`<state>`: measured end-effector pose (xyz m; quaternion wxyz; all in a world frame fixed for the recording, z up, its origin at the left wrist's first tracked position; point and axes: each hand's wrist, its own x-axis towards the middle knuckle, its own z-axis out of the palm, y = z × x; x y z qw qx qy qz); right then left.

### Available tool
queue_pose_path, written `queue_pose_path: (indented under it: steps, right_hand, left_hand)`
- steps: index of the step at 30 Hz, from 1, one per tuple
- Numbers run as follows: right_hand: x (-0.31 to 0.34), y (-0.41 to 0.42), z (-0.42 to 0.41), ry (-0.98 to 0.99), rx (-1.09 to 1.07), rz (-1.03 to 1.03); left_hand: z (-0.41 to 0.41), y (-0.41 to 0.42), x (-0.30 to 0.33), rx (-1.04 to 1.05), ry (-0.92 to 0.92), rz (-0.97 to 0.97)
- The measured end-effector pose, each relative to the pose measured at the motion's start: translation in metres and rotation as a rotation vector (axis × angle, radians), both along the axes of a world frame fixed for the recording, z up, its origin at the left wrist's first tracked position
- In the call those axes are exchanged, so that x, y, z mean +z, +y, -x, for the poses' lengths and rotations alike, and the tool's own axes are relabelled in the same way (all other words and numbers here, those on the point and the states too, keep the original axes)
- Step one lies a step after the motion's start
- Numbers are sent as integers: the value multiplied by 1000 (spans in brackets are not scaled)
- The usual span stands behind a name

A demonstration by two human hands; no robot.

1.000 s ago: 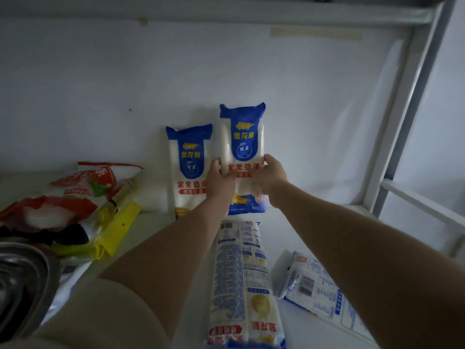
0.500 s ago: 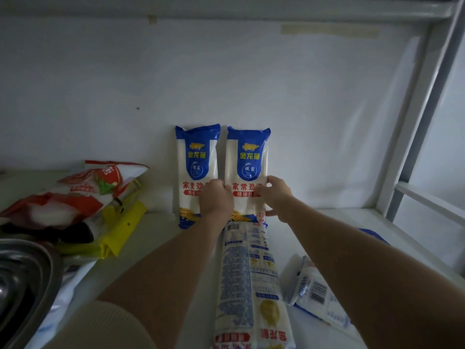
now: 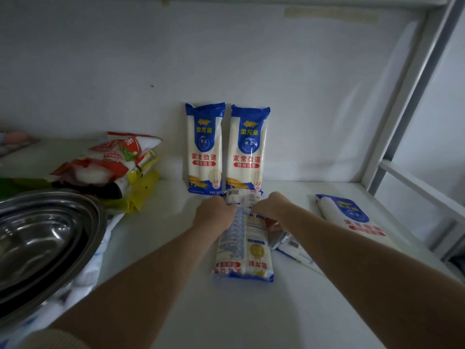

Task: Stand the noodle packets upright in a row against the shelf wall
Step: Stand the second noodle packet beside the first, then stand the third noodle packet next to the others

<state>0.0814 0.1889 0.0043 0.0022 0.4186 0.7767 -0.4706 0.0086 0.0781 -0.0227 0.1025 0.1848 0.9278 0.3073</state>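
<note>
Two blue-and-white noodle packets stand upright side by side against the white shelf wall (image 3: pixel 314 109): the left one (image 3: pixel 204 149) and the right one (image 3: pixel 248 151). A third packet (image 3: pixel 242 245) lies flat, back side up, in front of them. My left hand (image 3: pixel 214 212) grips its far end from the left and my right hand (image 3: pixel 270 207) grips it from the right. A fourth packet (image 3: pixel 293 248) lies flat partly under my right forearm. A fifth packet (image 3: pixel 349 220) lies face up at the right.
Stacked steel bowls (image 3: pixel 42 238) sit at the near left. Red, white and yellow food bags (image 3: pixel 108 165) are piled behind them. A white metal frame post (image 3: pixel 402 96) and rail (image 3: pixel 422 182) bound the shelf at the right.
Both hands have let go of the second upright packet, which stands against the wall, and have come down onto the far end of the flat packet in front.
</note>
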Motion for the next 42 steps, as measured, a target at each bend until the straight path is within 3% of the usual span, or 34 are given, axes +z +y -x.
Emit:
queue_pose_path:
  steps: [4,8,15,19,23,27,30,32,34,36,37,40,42]
  right_hand:
    - [3,-13,-7,-18,14,10]
    - [4,-15,-10,52,-37,49]
    - [21,-16,-16,173,-134,86]
    - [43,-14,-18,333,-130,50]
    - [57,-35,-14,450,-13,-238]
    - [64,-50,-6,537,74,23]
    - [63,-33,-10,723,-64,276]
    - [61,-22,-16,825,-127,447]
    - [60,-15,-19,813,-76,417]
    - [63,-13,-23,729,-16,321]
    - [65,-12,-25,701,-2,310]
    - [68,-8,-28,695,-26,373]
    - [69,-5,-28,723,-52,402]
  left_hand:
    - [-16,3,11,-35,-202,-21]
    - [-21,0,12,8,-542,-274]
    - [-22,-14,17,1,-771,-630]
    - [-18,-18,39,36,-735,-819]
    - [-20,-7,69,114,-435,-824]
    - [-18,-1,86,107,-239,-875]
    - [-26,-5,92,-97,-302,-884]
    - [-27,-1,91,-105,-348,-992]
    - [-26,4,89,44,-200,-1035]
    - [-24,6,81,153,-19,-921]
    - [-23,5,77,135,-37,-880]
    - [-19,0,66,-27,-448,-879]
    - [-21,-4,59,-163,-581,-872]
